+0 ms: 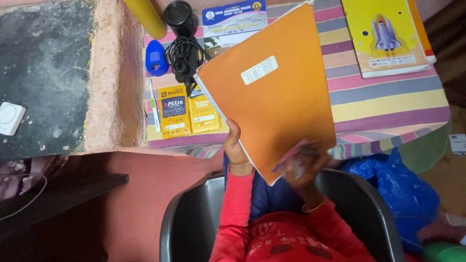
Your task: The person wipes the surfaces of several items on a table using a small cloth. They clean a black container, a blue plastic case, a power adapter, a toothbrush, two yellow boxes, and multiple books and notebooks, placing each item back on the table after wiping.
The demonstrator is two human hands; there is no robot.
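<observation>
We see an orange notebook (272, 92) held up in the middle of the frame, tilted so that its top corner points toward the upper right and its lower corner dips toward the person's lap. Our left hand (236, 145) grips its lower left edge, the thumb pressed flat against the cover and the other fingers hidden behind it. Our right hand (302, 165), blurred, closes on the bottom corner of the notebook, fingers over the front of the cover; a thin bangle sits on that wrist. A small white label (259, 70) is stuck near the middle of the cover.

Behind the notebook lies a table under a striped cloth (383, 97), running across the upper half of the frame. At the upper right a yellow book (386, 36) with a rocket picture rests flat on it. Left of the notebook we see two yellow packets (188, 112) side by side, a white pen (154, 112) just beside them, a blue device (156, 58) above, and a black coiled cable (184, 56) below a black round object (179, 17). A yellow cylinder (145, 17) stands at the top edge.

At the bottom, red sleeves come out of a grey chair (194, 218). A blue plastic bag (403, 189) sits at the lower right, and a white square object (9, 118) lies at the far left on a dark slab.
</observation>
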